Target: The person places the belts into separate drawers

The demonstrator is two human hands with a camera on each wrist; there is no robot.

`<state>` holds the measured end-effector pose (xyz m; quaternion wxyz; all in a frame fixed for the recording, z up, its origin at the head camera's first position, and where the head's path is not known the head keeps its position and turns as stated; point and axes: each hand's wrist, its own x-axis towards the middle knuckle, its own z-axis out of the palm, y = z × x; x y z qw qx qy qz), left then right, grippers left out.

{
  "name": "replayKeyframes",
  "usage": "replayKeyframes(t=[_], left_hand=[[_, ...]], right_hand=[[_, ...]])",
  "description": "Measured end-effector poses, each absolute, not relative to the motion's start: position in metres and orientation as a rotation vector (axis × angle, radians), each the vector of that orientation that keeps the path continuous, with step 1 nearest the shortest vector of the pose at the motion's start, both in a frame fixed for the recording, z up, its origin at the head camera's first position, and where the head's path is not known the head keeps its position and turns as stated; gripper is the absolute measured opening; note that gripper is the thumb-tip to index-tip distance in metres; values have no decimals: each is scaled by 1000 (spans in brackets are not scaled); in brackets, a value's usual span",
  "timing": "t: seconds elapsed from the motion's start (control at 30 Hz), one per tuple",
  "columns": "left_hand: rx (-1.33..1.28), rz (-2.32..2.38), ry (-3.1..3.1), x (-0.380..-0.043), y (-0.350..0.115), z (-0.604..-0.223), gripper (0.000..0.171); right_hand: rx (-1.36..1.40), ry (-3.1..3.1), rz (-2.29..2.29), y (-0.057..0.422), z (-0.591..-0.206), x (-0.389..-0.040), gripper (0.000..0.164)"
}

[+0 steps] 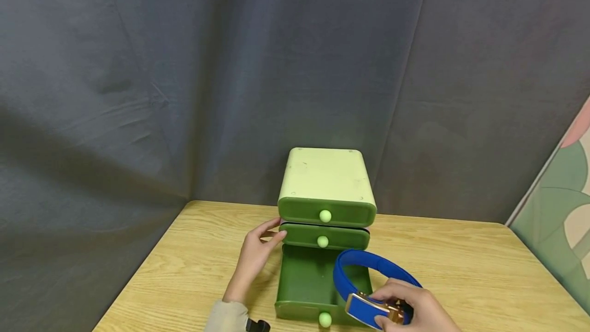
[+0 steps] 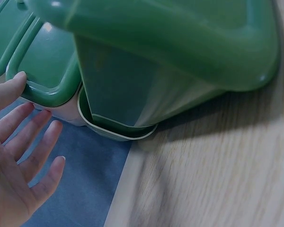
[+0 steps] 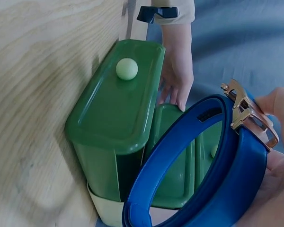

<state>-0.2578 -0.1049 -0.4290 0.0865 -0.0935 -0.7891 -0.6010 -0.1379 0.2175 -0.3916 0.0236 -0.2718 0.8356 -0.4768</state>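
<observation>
A blue belt (image 1: 364, 257) with a gold-edged buckle (image 1: 369, 310) is coiled into a loop. My right hand (image 1: 410, 307) pinches it at the buckle, over the right part of the pulled-out bottom drawer (image 1: 304, 275). In the right wrist view the belt (image 3: 248, 175) hangs in front of the green drawers. My left hand (image 1: 258, 250) rests at the left side of the small green cabinet (image 1: 327, 173), thumb on the edge of the middle drawer (image 1: 299, 235). Its fingers (image 2: 40, 156) are spread and hold nothing in the left wrist view.
The cabinet's top drawer (image 1: 299, 209) is pushed in, and each drawer has a pale round knob. Under it lies a wooden table (image 1: 193, 255). A grey curtain (image 1: 286, 65) hangs behind, and a patterned panel (image 1: 562, 204) stands at the right.
</observation>
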Motion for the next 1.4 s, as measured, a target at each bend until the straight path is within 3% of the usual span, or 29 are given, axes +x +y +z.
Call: replayKeyframes(t=[0.33, 0.77, 1.4], left_hand=[[-288, -1817, -2322, -270, -108, -449, 45], [-252, -1799, -2324, -271, -107, -448, 47], [-197, -1795, -2258, -273, -102, -445, 41]], right_hand=[[-724, 2528, -1450, 201, -393, -140, 19], [-1102, 2484, -1560, 180, -405, -148, 22], [-1169, 2593, -1505, 155, -409, -169, 22]])
